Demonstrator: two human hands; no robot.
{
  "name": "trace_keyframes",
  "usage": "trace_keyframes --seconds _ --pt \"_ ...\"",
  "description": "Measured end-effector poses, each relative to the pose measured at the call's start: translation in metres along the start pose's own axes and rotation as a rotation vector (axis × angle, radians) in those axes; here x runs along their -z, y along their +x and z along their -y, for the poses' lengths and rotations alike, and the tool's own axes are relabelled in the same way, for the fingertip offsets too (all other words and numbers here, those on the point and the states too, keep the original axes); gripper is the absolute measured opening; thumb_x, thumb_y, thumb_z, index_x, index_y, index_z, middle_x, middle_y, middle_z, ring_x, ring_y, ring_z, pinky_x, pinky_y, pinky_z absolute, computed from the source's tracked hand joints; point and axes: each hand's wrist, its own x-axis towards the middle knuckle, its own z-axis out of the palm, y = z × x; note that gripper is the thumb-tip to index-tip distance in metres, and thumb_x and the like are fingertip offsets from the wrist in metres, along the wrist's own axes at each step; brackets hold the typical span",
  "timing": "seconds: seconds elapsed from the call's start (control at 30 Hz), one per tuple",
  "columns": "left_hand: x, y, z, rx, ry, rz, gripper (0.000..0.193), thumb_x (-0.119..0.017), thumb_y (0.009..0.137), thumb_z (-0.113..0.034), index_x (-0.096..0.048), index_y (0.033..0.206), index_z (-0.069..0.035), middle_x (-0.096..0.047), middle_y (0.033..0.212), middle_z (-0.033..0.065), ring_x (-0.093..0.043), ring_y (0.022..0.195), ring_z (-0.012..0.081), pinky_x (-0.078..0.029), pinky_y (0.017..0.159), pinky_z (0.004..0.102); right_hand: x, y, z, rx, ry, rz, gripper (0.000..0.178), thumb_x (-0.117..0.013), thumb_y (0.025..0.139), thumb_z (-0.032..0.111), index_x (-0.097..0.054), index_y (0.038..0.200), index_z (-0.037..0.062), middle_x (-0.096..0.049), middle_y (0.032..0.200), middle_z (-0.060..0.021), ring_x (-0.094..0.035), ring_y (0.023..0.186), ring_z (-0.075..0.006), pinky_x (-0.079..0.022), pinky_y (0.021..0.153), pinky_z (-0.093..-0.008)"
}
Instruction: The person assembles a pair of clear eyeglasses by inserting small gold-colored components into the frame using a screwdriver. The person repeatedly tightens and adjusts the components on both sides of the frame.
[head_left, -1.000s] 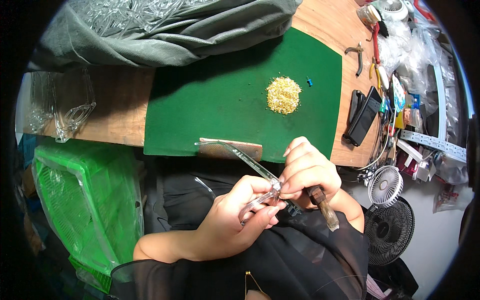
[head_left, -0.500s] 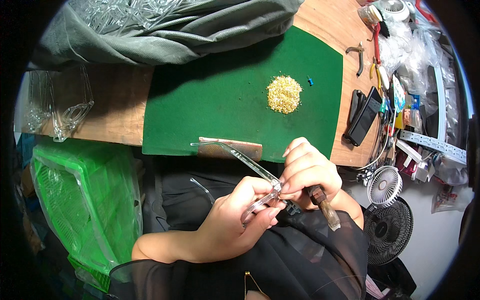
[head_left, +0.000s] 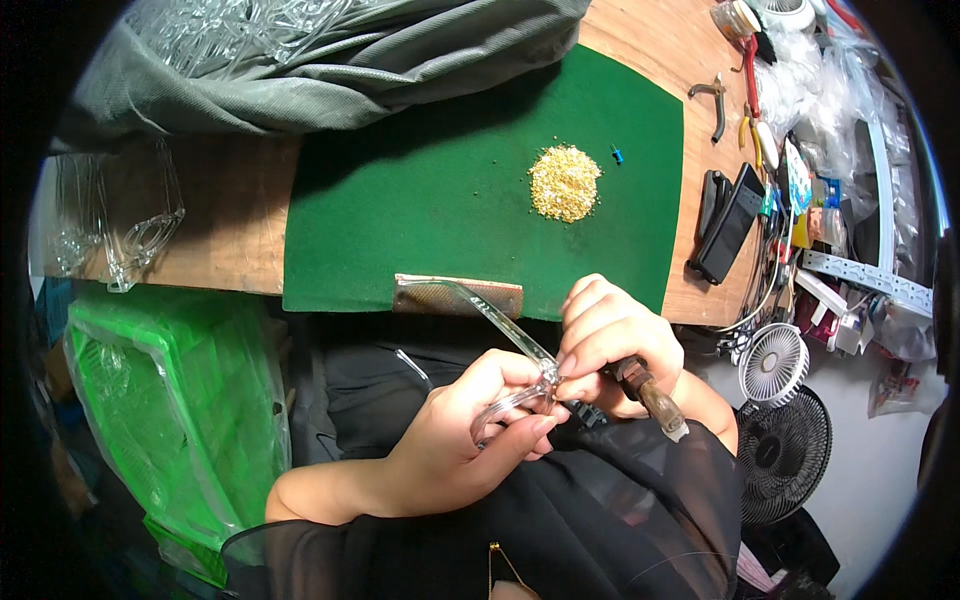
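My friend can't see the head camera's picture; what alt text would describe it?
A person's left hand holds clear glasses while the right hand grips a brown-handled tool close beside them. Beyond, a green mat on a wooden table bears a pile of yellow bits and a blue pin.

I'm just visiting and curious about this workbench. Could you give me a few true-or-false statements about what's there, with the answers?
1. The left hand holds a clear glasses frame. True.
2. The right hand is empty. False: it grips a tool with a brownish handle.
3. A heap of yellow bits lies on the green mat. True.
4. The blue pin lies to the left of that heap. False: it lies to the right of it.
5. The black phone lies on the green mat. False: it lies to the right of the mat, on the wooden table.
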Motion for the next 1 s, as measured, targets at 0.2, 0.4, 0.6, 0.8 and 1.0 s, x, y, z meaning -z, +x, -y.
trace_keyframes --seconds 0.2,0.4,0.6,0.8,1.0 --pt "0.002 -0.006 -0.001 -0.014 0.014 -0.05 0.022 -0.052 0.09 -0.001 -0.048 0.111 0.004 -0.064 0.095 0.0092 -0.059 0.074 0.0065 -0.05 0.065 0.019 0.021 -0.013 0.012 -0.166 -0.321 0.123 0.023 -0.069 0.071 0.004 -0.06 0.092 0.0038 -0.061 0.085 -0.0095 -0.059 0.076 -0.0279 -0.046 0.071 -0.035" --pt "0.002 -0.005 -0.004 -0.003 0.112 -0.036 0.021 -0.054 0.089 -0.001 -0.054 0.109 0.005 -0.066 0.09 0.0085 -0.062 0.072 0.0073 -0.051 0.065 0.0187 0.016 -0.019 0.019 -0.347 -0.431 0.312 0.021 -0.064 0.072 0.006 -0.052 0.089 0.0042 -0.054 0.084 -0.0112 -0.054 0.081 -0.0298 -0.045 0.074 -0.0363" --pt "0.0 -0.007 -0.008 0.017 0.167 -0.077 0.018 -0.055 0.089 -0.001 -0.054 0.106 0.005 -0.067 0.089 0.0108 -0.064 0.073 0.0107 -0.052 0.066 0.0213 0.016 -0.011 0.019 -0.291 -0.463 0.393 0.026 -0.064 0.07 0.007 -0.05 0.092 0.0025 -0.053 0.086 -0.0124 -0.054 0.082 -0.0307 -0.044 0.076 -0.0369" --pt "0.002 -0.009 -0.004 -0.03 0.182 -0.076 0.02 -0.056 0.089 -0.001 -0.054 0.107 0.005 -0.067 0.089 0.0098 -0.064 0.073 0.0092 -0.053 0.066 0.0201 0.017 -0.008 0.022 -0.287 -0.534 0.422 0.029 -0.066 0.068 0.007 -0.051 0.092 0.0023 -0.053 0.087 -0.0124 -0.054 0.084 -0.0307 -0.044 0.077 -0.0368" --pt "0.001 -0.006 -0.003 -0.03 0.208 -0.072 0.016 -0.057 0.088 -0.001 -0.055 0.102 0.004 -0.066 0.086 0.0083 -0.064 0.073 0.0086 -0.052 0.065 0.02 0.017 -0.006 0.023 -0.283 -0.543 0.451 0.028 -0.066 0.068 0.009 -0.051 0.091 0.0022 -0.052 0.085 -0.0128 -0.054 0.083 -0.0307 -0.044 0.077 -0.0368"
